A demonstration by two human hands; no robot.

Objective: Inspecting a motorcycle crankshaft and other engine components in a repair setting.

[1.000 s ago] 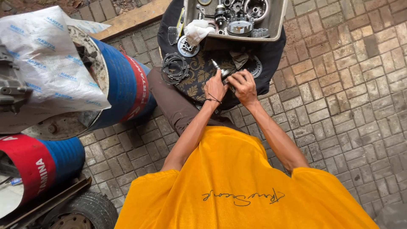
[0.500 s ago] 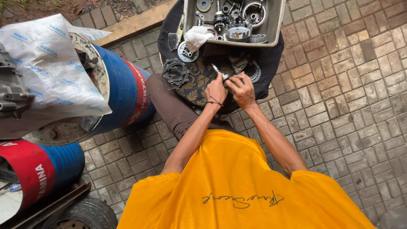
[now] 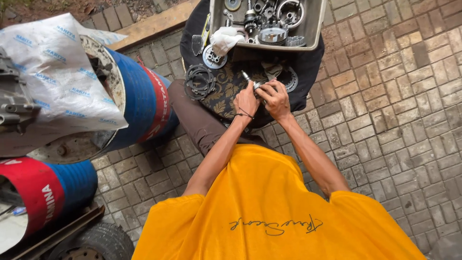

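Note:
My left hand (image 3: pixel 246 101) and my right hand (image 3: pixel 275 98) meet over a dark patterned cloth (image 3: pixel 226 91) on the brick paving. Together they grip a small metal shaft-like part (image 3: pixel 251 81), whose silver end sticks out above my left fingers. A stack of thin dark rings (image 3: pixel 199 81) lies on the cloth to the left of my hands. A round toothed metal part (image 3: pixel 290 79) lies just right of them, partly hidden by my right hand.
A grey tray (image 3: pixel 315 33) of gears and engine parts, with a white rag (image 3: pixel 225 38), sits beyond the cloth. Blue-and-red drums (image 3: pixel 144 101) under a printed plastic sheet (image 3: pixel 57 82) stand at the left. A tyre (image 3: pixel 96 243) is at the bottom left.
Both hands stay together on the small metal part, shifting only slightly. The view has drifted a little.

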